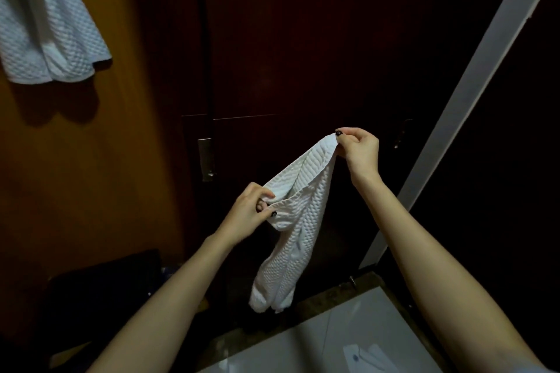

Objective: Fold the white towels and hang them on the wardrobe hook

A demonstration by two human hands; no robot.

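A white waffle-weave towel (298, 221) is hanging in mid-air before a dark wardrobe door (303, 39), held by a person's two hands. The right hand (359, 147) is pinching the top corner between thumb and fingertips, up and to the right. The left hand (248, 210) is gripping a bunched edge lower and to the left, fingers curled into the cloth. Between the two grips the upper edge is slanting, rising from left to right. The rest of the cloth is drooping in a long, loosely gathered fall towards the floor (348, 327), with its lower end hanging clear of the tiles. Its long axis is lying close to vertical, leaning down and leftward from the right hand, and it does not look squared into a neat fold yet.

A metal latch (206, 159) is sitting on the door edge, left of the left hand. A second towel (45, 24) is hanging high at the left on an amber wood panel (91, 160), well apart from both hands; the hook is not showing. By this view the left hand is nearer that spot, so the coming carry would be running up and leftward.
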